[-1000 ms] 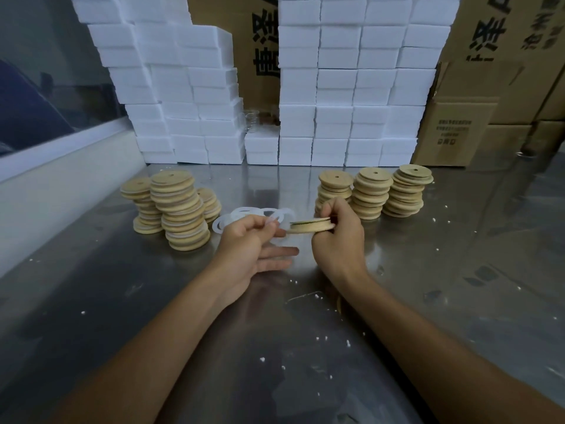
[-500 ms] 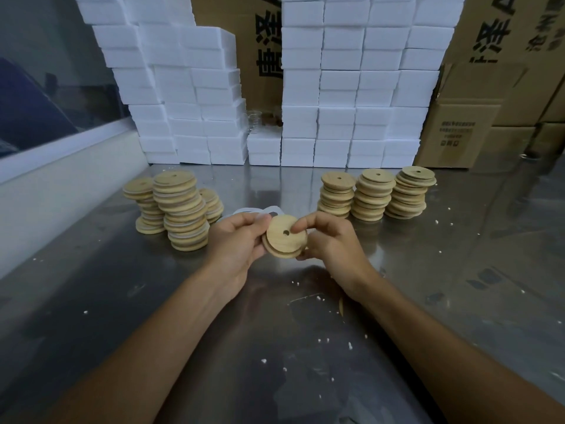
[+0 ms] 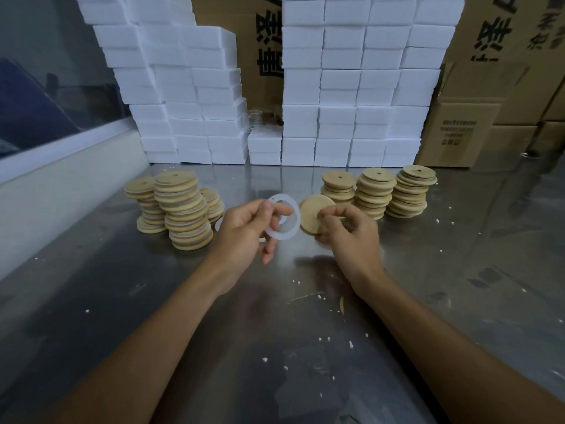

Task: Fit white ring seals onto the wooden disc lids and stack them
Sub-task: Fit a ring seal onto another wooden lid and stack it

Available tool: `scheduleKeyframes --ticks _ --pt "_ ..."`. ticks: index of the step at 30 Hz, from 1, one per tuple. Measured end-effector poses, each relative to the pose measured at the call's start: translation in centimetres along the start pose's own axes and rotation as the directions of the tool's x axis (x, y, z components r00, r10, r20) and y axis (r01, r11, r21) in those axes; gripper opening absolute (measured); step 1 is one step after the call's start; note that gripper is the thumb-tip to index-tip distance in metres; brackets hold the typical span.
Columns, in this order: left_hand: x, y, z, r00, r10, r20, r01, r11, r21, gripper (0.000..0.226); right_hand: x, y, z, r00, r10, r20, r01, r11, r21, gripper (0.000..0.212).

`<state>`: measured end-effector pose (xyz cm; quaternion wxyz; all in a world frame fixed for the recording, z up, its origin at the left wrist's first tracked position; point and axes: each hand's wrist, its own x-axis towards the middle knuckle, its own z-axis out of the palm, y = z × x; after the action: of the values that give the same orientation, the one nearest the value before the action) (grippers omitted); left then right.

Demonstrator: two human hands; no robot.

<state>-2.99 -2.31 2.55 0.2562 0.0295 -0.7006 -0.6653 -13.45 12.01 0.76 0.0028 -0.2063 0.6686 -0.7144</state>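
White foam blocks (image 3: 351, 87) stacked along back of steel table (image 3: 122, 301); cardboard cartons (image 3: 464, 130) behind, right; white crumbs (image 3: 351, 344) scattered on tabletop.

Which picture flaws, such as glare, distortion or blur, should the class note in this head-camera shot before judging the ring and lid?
Head view: wide-angle bending bows the white foam blocks; the steel table gives soft glare and smeared reflections; the white ring seal and wooden lid stay fairly sharp; frame edges soften.

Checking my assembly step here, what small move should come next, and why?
Probably bring the ring across onto the disc. The left hand pinches the ring beside the disc in the right hand, apart and not yet fitted.
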Motion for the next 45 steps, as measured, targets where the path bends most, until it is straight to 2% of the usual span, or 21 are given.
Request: scheduleKeyframes --ticks 3,6,10,14,18,21,30,37,45 --pt "0.0 -0.2 0.1 0.997 -0.033 0.069 0.036 0.999 -0.038 0.034 -0.5 -0.5 0.3 0.984 0.056 0.167 -0.076 0.99 0.117 0.025" --pt "-0.1 -0.4 0.1 0.999 -0.046 0.01 0.046 0.999 0.008 0.027 -1.2 -0.7 0.6 0.959 0.012 0.282 -0.035 0.996 0.076 0.029" --pt "-0.2 -1.0 0.5 0.976 -0.007 -0.217 0.035 0.992 0.122 0.015 -1.4 -0.5 1.0 0.961 -0.062 0.269 0.067 0.998 -0.009 0.02" --pt "-0.1 -1.2 0.9 0.951 -0.06 -0.303 0.088 0.993 0.079 0.016 -1.5 -0.3 1.1 0.963 -0.127 0.238 0.147 0.987 -0.069 0.018" --pt "-0.2 -1.1 1.1 0.943 -0.118 -0.313 0.101 0.992 -0.07 0.008 -1.5 -0.1 1.1 0.963 -0.161 0.217 0.188 0.976 -0.11 0.019" --pt "-0.2 -1.0 1.1 0.934 -0.113 -0.339 0.093 0.993 -0.075 0.006 -1.5 -0.3 1.1 0.963 -0.167 0.212 0.193 0.975 -0.11 0.021" --pt "-0.1 -1.1 1.0 0.927 -0.066 -0.37 0.079 0.997 0.02 0.003 -1.5 -0.4 1.0 0.967 -0.128 0.22 0.149 0.986 -0.078 0.014" --pt "-0.1 -1.4 0.3 0.941 -0.006 -0.339 0.065 0.984 0.164 0.015 -1.2 -0.1 0.9 0.973 -0.058 0.223 0.071 0.996 -0.049 0.012" --pt "-0.1 -1.4 -0.6 0.96 -0.051 -0.275 0.116 0.967 0.225 0.02 -0.8 -0.3 0.4 0.96 0.005 0.279 0.017 0.997 -0.074 0.009"
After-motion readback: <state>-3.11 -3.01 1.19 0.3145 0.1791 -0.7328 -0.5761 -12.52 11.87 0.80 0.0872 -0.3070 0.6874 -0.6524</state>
